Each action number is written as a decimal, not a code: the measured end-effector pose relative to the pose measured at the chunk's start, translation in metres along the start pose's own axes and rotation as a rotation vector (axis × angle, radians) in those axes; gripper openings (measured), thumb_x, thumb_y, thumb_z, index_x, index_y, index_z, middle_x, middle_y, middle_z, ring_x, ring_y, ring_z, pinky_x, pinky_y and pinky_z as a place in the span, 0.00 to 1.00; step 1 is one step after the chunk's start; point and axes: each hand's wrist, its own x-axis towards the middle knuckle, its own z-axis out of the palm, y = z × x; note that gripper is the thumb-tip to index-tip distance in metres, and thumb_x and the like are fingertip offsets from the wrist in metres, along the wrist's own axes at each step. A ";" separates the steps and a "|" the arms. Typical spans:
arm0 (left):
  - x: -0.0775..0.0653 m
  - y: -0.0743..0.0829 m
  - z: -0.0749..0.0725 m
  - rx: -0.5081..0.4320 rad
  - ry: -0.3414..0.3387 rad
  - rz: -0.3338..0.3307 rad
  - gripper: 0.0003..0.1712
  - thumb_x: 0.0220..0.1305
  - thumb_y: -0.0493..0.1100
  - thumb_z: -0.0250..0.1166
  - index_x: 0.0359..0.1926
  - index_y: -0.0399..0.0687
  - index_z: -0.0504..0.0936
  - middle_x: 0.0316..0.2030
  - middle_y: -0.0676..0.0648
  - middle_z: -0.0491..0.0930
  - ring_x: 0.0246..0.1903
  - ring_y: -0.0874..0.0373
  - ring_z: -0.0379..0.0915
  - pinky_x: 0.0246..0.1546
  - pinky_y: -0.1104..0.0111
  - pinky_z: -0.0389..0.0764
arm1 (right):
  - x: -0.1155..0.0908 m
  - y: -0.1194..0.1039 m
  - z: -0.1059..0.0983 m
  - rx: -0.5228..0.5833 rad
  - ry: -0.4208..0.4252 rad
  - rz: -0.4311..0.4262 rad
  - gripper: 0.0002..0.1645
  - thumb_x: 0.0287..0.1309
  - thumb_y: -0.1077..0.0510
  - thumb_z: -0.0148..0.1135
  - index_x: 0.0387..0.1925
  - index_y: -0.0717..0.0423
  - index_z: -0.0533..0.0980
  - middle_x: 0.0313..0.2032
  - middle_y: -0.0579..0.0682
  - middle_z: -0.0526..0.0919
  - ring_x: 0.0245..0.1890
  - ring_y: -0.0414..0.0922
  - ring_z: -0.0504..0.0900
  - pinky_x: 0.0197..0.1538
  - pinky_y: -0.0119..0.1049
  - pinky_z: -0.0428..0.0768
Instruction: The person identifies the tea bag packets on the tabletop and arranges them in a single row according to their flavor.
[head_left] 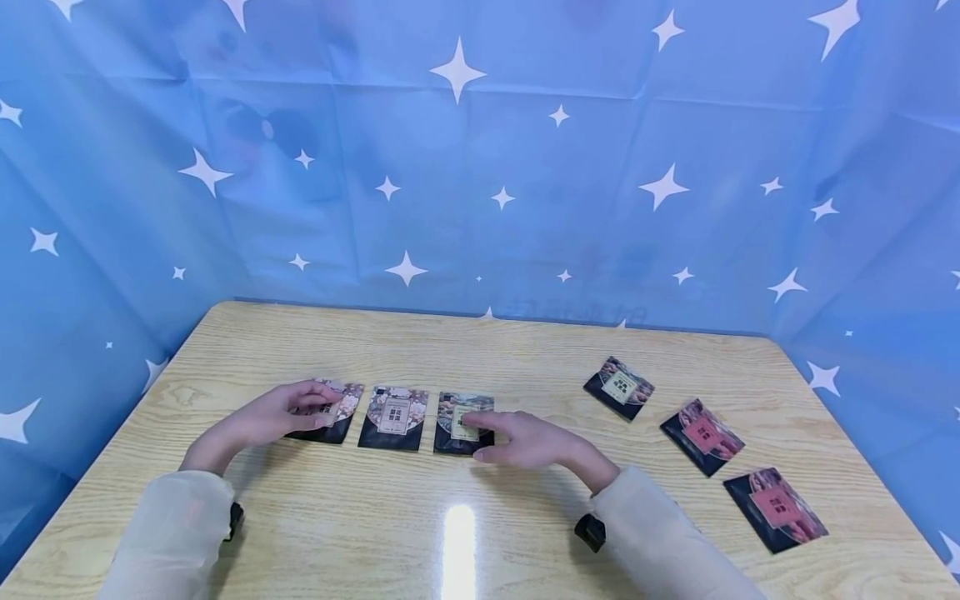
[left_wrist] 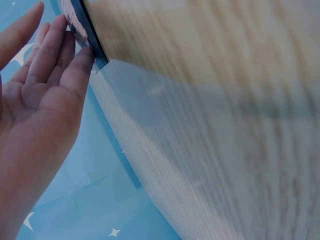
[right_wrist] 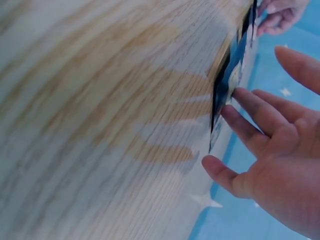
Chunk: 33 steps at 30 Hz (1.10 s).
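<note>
Three flat dark packets with printed floral labels lie in a row on the wooden table. At the left end, my left hand [head_left: 272, 415] rests over the pink-flowered packet [head_left: 347, 410] and covers part of it. In the left wrist view, its fingertips touch the face of that packet [left_wrist: 84, 31], the fingers extended. The middle packet [head_left: 393, 418], with a pale pink label, is untouched between the hands. My right hand [head_left: 528, 440] reaches over the yellow-green labelled packet [head_left: 450, 435] at the row's right end. Its loosely spread fingers meet that packet in the right wrist view.
To the right, another yellow-green labelled packet [head_left: 620, 387] and two red-labelled packets, one nearer the back [head_left: 702, 436] and one nearer the front [head_left: 776, 508], lie slanted on the table [head_left: 360, 525]. A blue star-patterned cloth [head_left: 465, 208] hangs behind the table's back edge.
</note>
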 end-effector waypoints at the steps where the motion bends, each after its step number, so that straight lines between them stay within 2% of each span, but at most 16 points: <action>1: 0.000 0.000 0.000 0.001 0.000 0.000 0.20 0.63 0.35 0.57 0.55 0.31 0.68 0.58 0.29 0.63 0.59 0.35 0.58 0.50 0.53 0.70 | 0.000 0.000 -0.001 -0.002 0.001 -0.003 0.34 0.64 0.51 0.51 0.66 0.61 0.56 0.65 0.55 0.60 0.65 0.52 0.57 0.62 0.48 0.59; 15: 0.000 0.001 0.000 -0.002 0.005 -0.014 0.20 0.63 0.35 0.57 0.55 0.31 0.69 0.58 0.29 0.63 0.59 0.35 0.57 0.50 0.55 0.71 | -0.008 0.002 -0.012 0.048 0.032 -0.014 0.34 0.65 0.51 0.50 0.67 0.60 0.55 0.66 0.56 0.58 0.66 0.54 0.53 0.63 0.51 0.56; 19: 0.001 -0.001 0.000 0.004 0.011 -0.027 0.20 0.63 0.36 0.58 0.55 0.32 0.69 0.58 0.29 0.64 0.59 0.36 0.58 0.50 0.57 0.71 | -0.015 0.005 -0.019 0.092 0.071 -0.011 0.33 0.65 0.53 0.51 0.67 0.60 0.56 0.64 0.56 0.61 0.64 0.53 0.59 0.61 0.51 0.60; 28: 0.000 0.000 0.000 -0.010 0.010 -0.032 0.21 0.63 0.36 0.58 0.55 0.32 0.69 0.58 0.29 0.64 0.59 0.36 0.58 0.51 0.55 0.70 | -0.042 0.030 -0.048 0.120 0.181 0.072 0.33 0.65 0.52 0.51 0.66 0.62 0.56 0.63 0.60 0.62 0.63 0.58 0.59 0.59 0.57 0.59; 33: -0.001 -0.001 0.000 -0.013 0.003 -0.019 0.21 0.63 0.37 0.58 0.55 0.32 0.69 0.58 0.29 0.63 0.59 0.35 0.57 0.51 0.55 0.70 | -0.065 0.051 -0.067 0.157 0.241 0.155 0.34 0.66 0.53 0.49 0.66 0.65 0.54 0.63 0.65 0.59 0.63 0.62 0.57 0.59 0.57 0.59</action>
